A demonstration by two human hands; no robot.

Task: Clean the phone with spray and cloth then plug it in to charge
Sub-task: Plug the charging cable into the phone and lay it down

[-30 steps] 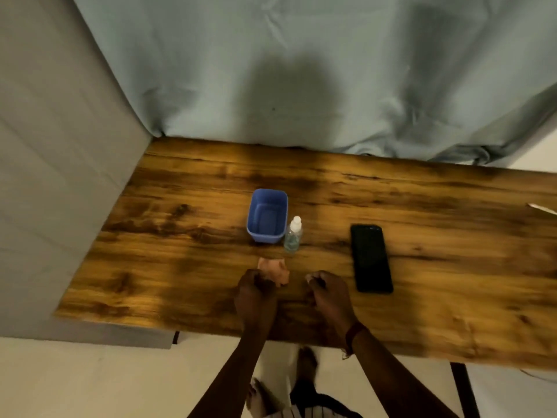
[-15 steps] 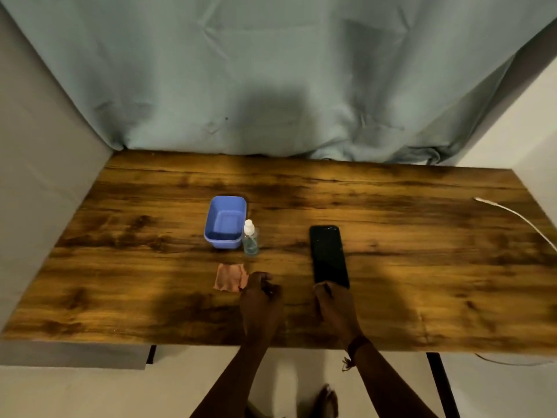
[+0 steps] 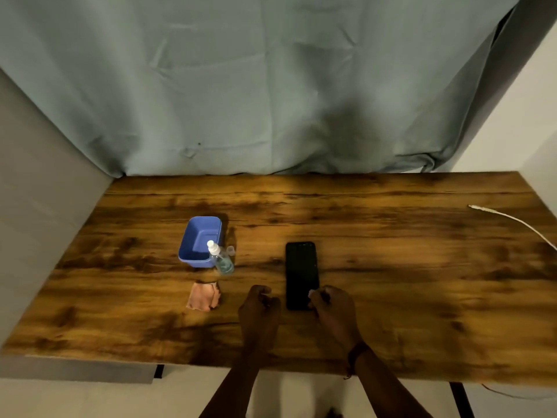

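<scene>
While the curled right hand [image 3: 333, 309] touches one flat black phone [image 3: 301, 274], the left hand [image 3: 259, 312] rests fisted, holding nothing. The wood-grain bench [image 3: 391, 267] carries one clear spray bottle [image 3: 221, 259], one crumpled pink cloth [image 3: 203, 297], one blue plastic tub [image 3: 199, 241].

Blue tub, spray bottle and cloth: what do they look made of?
Blue tub: likely matte moulded plastic, with even colour and rounded corners. Spray bottle: clear plastic, probably, since bluish liquid shows through; white nozzle. Cloth: soft pinkish fabric, crumpled and folded; weave too small to tell.

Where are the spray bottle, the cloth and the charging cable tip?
spray bottle [image 3: 223, 263]: head view, clear body.
cloth [image 3: 202, 299]: head view, middle of the crumpled pink fabric.
charging cable [image 3: 476, 207]: head view, free plug end.
</scene>
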